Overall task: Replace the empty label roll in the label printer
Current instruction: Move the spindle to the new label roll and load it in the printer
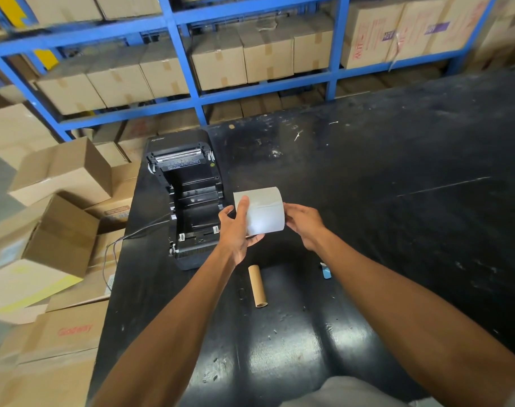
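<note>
A full white label roll (263, 211) is held above the black table, just right of the label printer (188, 198). My left hand (237, 230) grips its left end, thumb up on the front. My right hand (304, 226) holds its right end. The black printer stands with its lid swung open, and its roll bay shows dark and holds no roll. An empty brown cardboard core (257, 286) lies on the table below my hands.
The black table (397, 201) stretches to the right. A small blue item (326, 271) lies near my right forearm. The printer's cable (118, 245) hangs off the table's left edge. Cardboard boxes (59, 177) pile up left; blue shelving (191, 69) with boxes stands behind.
</note>
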